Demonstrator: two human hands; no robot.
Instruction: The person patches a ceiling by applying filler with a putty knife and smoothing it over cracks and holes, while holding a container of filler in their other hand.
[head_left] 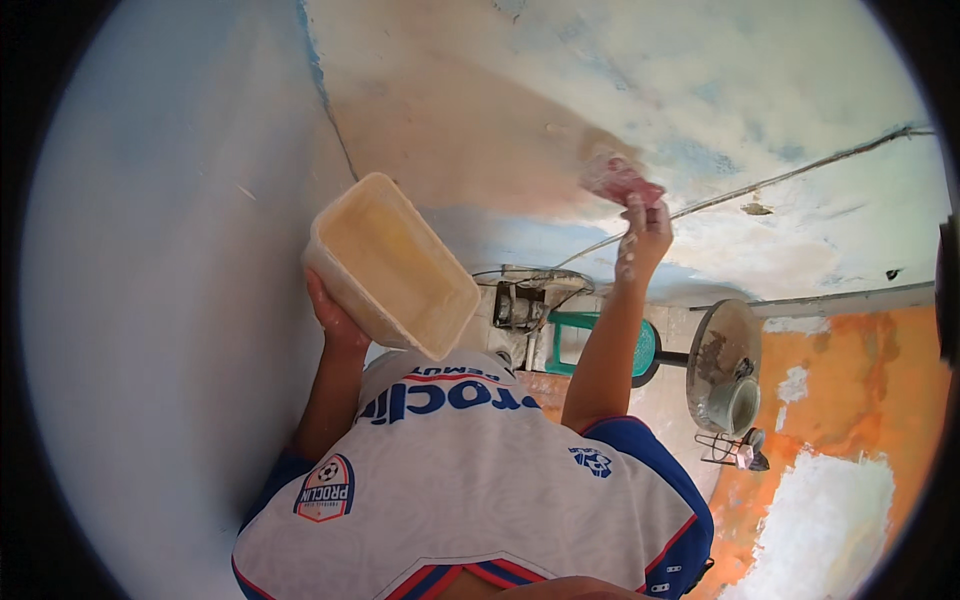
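Observation:
My left hand grips the side of a cream rectangular plastic tub, whose inside is coated with pale yellowish material. My right hand, spotted with white residue, is raised to the right and holds a pinkish-red flat tool, a scraper as far as I can tell, smeared white and slightly blurred. The tool is over a patchy white, beige and blue painted surface; whether it touches it is unclear. A dark cable or crack runs diagonally along that surface, just below the tool.
A pale blue-grey wall rises close at my left. Beyond my arms are a teal plastic stool, a round grimy table with a pot, and a dark motor-like machine. An orange wall with white patches stands at the right.

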